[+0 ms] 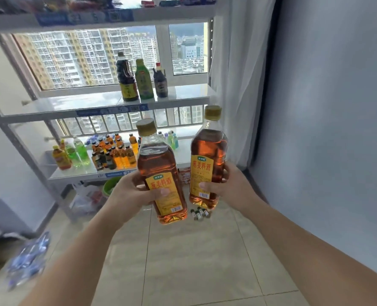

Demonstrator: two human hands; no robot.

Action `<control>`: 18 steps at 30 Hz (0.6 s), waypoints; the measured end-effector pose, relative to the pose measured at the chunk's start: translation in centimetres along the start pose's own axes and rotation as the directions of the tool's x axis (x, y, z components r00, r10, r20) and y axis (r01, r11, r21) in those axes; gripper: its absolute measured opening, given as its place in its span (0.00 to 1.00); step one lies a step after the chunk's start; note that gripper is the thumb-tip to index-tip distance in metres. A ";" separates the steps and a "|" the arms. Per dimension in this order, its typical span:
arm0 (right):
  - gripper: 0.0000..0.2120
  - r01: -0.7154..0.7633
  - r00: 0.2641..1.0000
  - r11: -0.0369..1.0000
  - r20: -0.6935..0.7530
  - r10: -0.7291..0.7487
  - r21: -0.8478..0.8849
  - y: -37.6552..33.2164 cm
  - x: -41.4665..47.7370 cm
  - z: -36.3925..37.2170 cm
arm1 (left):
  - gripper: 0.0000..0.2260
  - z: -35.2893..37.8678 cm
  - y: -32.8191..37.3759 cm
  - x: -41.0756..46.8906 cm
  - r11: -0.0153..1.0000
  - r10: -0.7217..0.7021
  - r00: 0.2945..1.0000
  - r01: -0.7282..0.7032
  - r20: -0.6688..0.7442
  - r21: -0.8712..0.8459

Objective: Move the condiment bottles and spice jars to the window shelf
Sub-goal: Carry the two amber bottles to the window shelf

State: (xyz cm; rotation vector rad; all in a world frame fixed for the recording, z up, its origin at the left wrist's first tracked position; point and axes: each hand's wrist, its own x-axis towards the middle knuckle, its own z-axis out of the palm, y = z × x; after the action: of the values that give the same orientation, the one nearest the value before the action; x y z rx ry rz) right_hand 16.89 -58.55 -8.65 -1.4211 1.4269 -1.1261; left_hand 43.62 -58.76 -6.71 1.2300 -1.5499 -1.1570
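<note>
My left hand (130, 193) grips an amber cooking-wine bottle (158, 160) with a gold cap and yellow label, held upright in mid-air. My right hand (225, 186) grips a matching amber bottle (209, 149), slightly higher and to the right. Both bottles are in front of a white metal rack by the window. On the rack's middle shelf (72, 107) stand three bottles side by side: a tall dark soy-sauce bottle (126, 78), a green bottle (143, 80) and a smaller dark bottle (161, 82).
The lower shelf (77, 173) holds several small drink and sauce bottles (112, 151). A few tiny vials (199, 214) lie on the tiled floor under my right hand. Plastic bags (86, 199) and a green tub (111, 184) sit beneath the rack. White curtain (234, 85) and wall stand to the right.
</note>
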 end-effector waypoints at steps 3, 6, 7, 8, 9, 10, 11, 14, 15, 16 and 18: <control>0.25 -0.008 0.999 1.000 0.040 0.007 0.029 0.2 4.0 0.4 | 0.18 -0.5 -0.7 2.9 1.000 -0.002 1.000 0.003 -0.031 0.019; 0.27 -0.015 0.998 0.999 0.054 0.013 0.038 0.6 8.1 1.2 | 0.19 -1.4 -1.5 6.6 1.000 -0.009 0.999 0.010 -0.049 0.023; 0.28 -0.019 0.998 0.999 0.053 0.017 0.041 0.8 9.6 1.5 | 0.19 -1.7 -1.9 8.1 1.000 -0.010 0.998 0.011 -0.056 0.026; 0.28 -0.024 0.998 0.999 0.053 0.022 0.046 1.0 11.1 1.8 | 0.18 -2.0 -2.2 9.7 1.000 -0.007 0.998 0.009 -0.061 0.028; 0.28 -0.032 0.998 0.998 0.053 0.029 0.052 1.2 12.6 1.9 | 0.17 -2.3 -2.4 11.3 1.000 -0.008 0.998 0.009 -0.068 0.023; 0.28 -0.040 0.998 0.998 0.052 0.037 0.057 1.3 14.2 2.1 | 0.16 -2.6 -2.7 12.9 1.000 -0.009 0.998 0.010 -0.068 0.011; 0.27 -0.044 0.998 0.997 0.051 0.041 0.062 1.3 15.9 2.1 | 0.16 -3.0 -2.9 14.6 1.000 -0.010 0.998 0.010 -0.066 -0.001; 0.25 -0.036 0.999 0.995 0.041 0.032 0.097 0.8 20.8 2.3 | 0.17 -4.3 -3.2 20.0 1.000 0.009 0.999 -0.009 -0.034 -0.019; 0.24 -0.035 0.999 0.993 0.035 0.031 0.110 0.6 22.5 2.4 | 0.17 -4.8 -3.2 21.9 1.000 0.015 1.000 -0.015 -0.022 -0.025; 0.23 -0.036 0.999 0.992 0.030 0.032 0.120 0.6 24.2 2.6 | 0.18 -5.3 -3.2 23.9 0.999 0.023 1.000 -0.023 -0.006 -0.026; 0.23 -0.035 0.999 0.991 0.016 0.033 0.127 0.5 27.4 2.9 | 0.18 -6.1 -3.2 27.5 0.999 0.027 1.000 -0.027 0.013 -0.017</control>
State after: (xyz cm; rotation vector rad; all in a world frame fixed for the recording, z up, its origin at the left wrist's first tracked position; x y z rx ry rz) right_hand 18.54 -86.06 -8.76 -1.3077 1.3400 -1.1621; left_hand 45.15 -87.03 -6.74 1.1891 -1.5591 -1.1600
